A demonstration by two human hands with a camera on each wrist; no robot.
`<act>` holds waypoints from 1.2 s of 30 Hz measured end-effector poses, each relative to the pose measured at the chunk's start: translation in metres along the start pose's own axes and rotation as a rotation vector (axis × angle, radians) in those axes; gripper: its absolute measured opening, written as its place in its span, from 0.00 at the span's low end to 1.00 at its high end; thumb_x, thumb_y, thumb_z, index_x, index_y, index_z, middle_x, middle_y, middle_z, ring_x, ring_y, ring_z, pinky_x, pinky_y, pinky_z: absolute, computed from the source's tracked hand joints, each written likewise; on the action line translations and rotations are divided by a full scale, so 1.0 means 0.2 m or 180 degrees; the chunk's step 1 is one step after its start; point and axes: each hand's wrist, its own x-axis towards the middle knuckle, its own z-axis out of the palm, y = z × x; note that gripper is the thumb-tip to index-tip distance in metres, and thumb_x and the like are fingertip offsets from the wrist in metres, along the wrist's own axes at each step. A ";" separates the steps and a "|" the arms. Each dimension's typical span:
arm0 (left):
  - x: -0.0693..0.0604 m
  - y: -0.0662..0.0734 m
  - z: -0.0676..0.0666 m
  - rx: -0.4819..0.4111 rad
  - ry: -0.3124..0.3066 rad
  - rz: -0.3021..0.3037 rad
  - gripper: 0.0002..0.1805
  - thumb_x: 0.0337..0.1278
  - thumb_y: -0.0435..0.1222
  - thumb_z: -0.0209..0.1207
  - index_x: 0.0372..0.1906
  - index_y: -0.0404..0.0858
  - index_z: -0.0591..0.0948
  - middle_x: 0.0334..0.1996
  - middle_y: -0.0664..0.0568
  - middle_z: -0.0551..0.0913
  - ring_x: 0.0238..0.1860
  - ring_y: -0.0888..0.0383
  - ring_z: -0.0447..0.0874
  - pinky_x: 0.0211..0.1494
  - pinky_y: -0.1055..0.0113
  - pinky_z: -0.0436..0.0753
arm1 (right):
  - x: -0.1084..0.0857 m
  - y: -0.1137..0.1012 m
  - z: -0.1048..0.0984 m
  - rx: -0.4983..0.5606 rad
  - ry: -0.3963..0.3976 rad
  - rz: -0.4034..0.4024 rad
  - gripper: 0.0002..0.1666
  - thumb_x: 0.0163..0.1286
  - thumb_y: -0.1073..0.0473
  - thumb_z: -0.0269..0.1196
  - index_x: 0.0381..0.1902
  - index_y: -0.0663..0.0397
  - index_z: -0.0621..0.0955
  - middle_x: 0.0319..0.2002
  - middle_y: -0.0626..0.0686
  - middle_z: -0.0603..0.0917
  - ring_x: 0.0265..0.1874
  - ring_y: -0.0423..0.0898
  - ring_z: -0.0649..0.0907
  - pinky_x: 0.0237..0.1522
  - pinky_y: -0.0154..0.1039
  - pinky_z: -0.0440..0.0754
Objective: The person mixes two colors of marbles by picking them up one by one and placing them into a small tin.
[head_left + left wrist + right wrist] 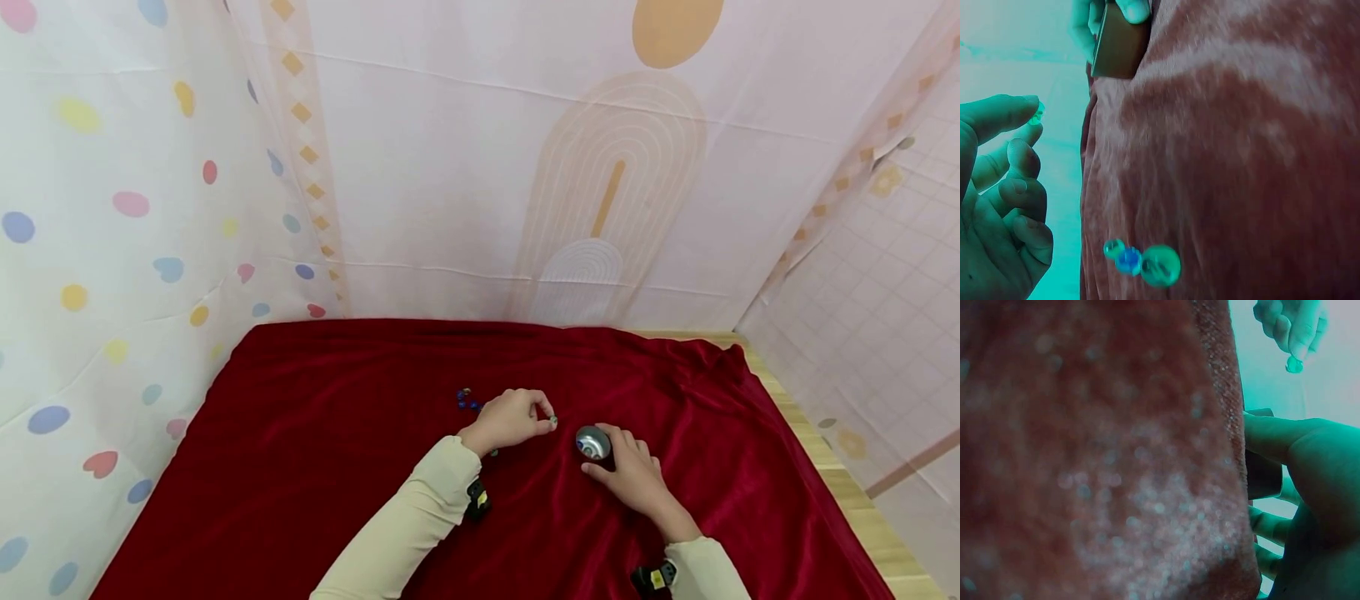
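Cup in the right fingers, small beads inside.

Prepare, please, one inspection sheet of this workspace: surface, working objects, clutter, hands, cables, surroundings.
Surface: wrinkled dark red velvety cloth over a light wooden table, whose right edge shows.
Working objects: small round shiny bead, held above the cloth; round silver metallic cup, small contents unidentifiable; small round blue beads lying beyond the left wrist.
Clutter: nothing seen.
Hands: left hand pinches the shiny bead; right hand grips the cup. Each wrist wears a black device with a yellow patch.
Cables: nothing seen.
Surroundings: white fabric with coloured dots and hearts at left; pale pink arch-printed fabric behind.
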 end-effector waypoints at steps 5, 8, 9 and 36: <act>0.02 0.05 0.03 0.0014 -0.0038 0.0046 0.06 0.58 0.43 0.63 0.38 0.47 0.84 0.16 0.60 0.74 0.17 0.66 0.68 0.21 0.72 0.68 | 0.00 0.00 0.00 -0.0007 0.0021 -0.0004 0.37 0.62 0.49 0.67 0.66 0.51 0.67 0.57 0.58 0.75 0.54 0.59 0.71 0.45 0.51 0.66; 0.03 0.08 0.05 0.0045 -0.0074 0.0073 0.06 0.58 0.43 0.64 0.38 0.47 0.84 0.16 0.60 0.74 0.17 0.66 0.68 0.21 0.72 0.68 | 0.00 -0.01 0.00 -0.0011 0.0029 -0.0022 0.37 0.62 0.49 0.67 0.66 0.51 0.67 0.57 0.58 0.75 0.53 0.59 0.71 0.44 0.51 0.66; 0.03 0.09 0.05 0.0057 -0.0083 0.0075 0.07 0.58 0.44 0.64 0.38 0.47 0.84 0.16 0.60 0.74 0.17 0.66 0.68 0.22 0.72 0.68 | 0.00 -0.01 0.00 -0.0011 0.0029 -0.0028 0.37 0.62 0.49 0.67 0.66 0.51 0.67 0.57 0.58 0.75 0.53 0.58 0.71 0.44 0.50 0.66; 0.07 0.11 0.12 0.0172 -0.0160 0.0021 0.10 0.59 0.45 0.63 0.43 0.47 0.84 0.18 0.60 0.76 0.19 0.65 0.71 0.29 0.66 0.76 | 0.00 0.01 -0.01 -0.0027 -0.0015 -0.0042 0.38 0.63 0.48 0.67 0.66 0.52 0.67 0.57 0.60 0.75 0.52 0.59 0.71 0.43 0.50 0.67</act>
